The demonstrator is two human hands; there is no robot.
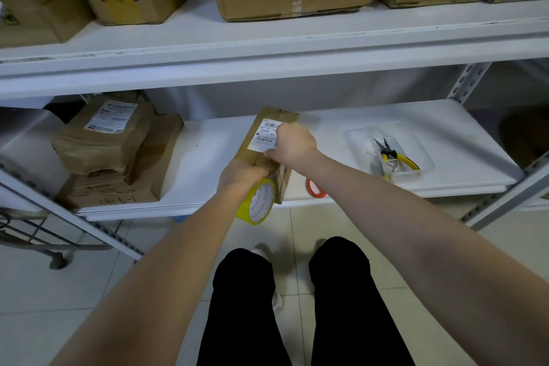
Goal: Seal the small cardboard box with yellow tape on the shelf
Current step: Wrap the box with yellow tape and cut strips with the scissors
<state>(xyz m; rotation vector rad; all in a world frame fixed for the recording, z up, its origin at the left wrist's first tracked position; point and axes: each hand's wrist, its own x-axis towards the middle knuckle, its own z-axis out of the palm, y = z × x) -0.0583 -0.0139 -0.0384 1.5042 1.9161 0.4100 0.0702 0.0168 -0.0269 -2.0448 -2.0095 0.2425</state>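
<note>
**A:** Two hands on the box (280, 115) now. It sits on the lower shelf (202, 157), its near end right at the front edge.

**B:** Left hand (240, 177) is wrapped round the tape (260, 202), with the roll hard against the box's near end. Right hand (294, 144) is curled over the top beside the label (266, 135), pinning the box down.

**A:** So what makes this pull a good one?

**B:** Tension, I'd say. Hold the roll low and draw it straight along the seam, so the strip lies flat without wrinkles. The right hand should bear down firmly, because a light box like that will likely slide toward the roll.

**A:** Can you see the tape's free end?

**B:** No, the hands hide it. I can't tell whether it's stuck down yet.

**A:** And the cut?

**B:** Scissors (315, 189) lie just right of the box, within easy reach. Smooth the strip with a thumb first, then snip. The risk I see is the box tipping off that edge.
</note>
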